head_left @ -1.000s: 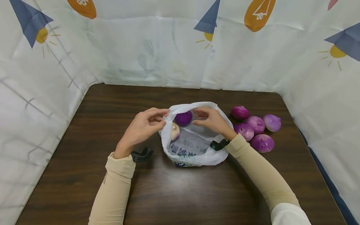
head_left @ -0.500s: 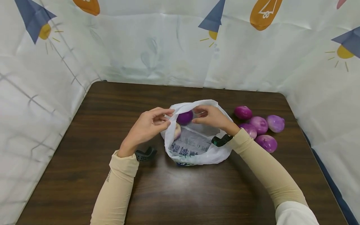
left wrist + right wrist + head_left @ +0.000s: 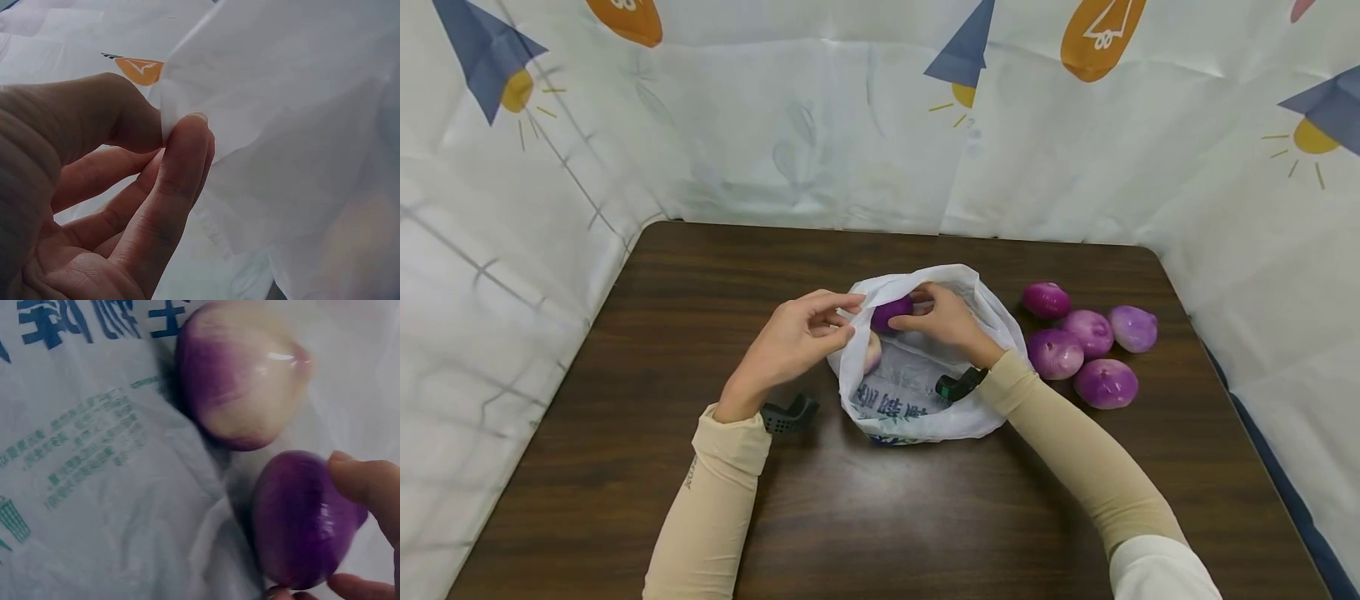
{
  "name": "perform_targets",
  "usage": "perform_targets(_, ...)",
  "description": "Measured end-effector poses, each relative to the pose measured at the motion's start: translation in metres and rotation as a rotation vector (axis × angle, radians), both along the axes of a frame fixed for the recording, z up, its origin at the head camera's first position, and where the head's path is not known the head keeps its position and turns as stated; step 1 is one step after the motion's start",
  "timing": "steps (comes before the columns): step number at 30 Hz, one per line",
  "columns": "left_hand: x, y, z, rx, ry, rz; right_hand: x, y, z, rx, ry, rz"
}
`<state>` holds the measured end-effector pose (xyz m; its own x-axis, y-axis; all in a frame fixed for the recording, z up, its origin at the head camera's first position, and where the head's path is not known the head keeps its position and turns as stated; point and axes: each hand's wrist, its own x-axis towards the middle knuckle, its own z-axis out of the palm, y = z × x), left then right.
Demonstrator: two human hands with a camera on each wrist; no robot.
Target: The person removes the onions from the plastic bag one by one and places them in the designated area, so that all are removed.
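A white plastic bag (image 3: 932, 427) with printed lettering stands with its mouth spread on the table. My left hand (image 3: 790, 342) pinches the bag's left rim between thumb and fingers, seen closely in the left wrist view. Inside the bag my right hand (image 3: 951, 323) grips a dark purple onion (image 3: 300, 519), thumb on one side and fingertips at its lower edge. Beside that onion lies a second one, a pale and purple onion (image 3: 244, 375), partly hidden by the bag's rim in the head view.
Right of the bag sit several purple onions in a group, among them a glossy onion (image 3: 1107, 383) at the front and a darker onion (image 3: 1047, 300) at the back. The dark wooden table (image 3: 865, 533) meets a printed white curtain (image 3: 722, 125) behind.
Inside the bag, my right hand has moved left and taken hold of the dark purple onion. My left hand keeps its pinch on the rim.
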<state>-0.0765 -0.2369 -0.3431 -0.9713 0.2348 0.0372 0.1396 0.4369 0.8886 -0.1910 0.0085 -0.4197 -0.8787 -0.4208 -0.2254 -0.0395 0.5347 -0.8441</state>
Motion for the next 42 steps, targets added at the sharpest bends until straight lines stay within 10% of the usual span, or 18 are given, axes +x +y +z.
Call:
perform_targets(24, 0.0, -0.005, -0.002, 0.007, 0.032, 0.011, 0.005, 0.004, -0.009, -0.042, 0.054, -0.06)
perform_targets(42, -0.001, -0.006, -0.004, 0.004, 0.031, 0.022, 0.024, 0.038, 0.019, -0.006, 0.09, -0.044)
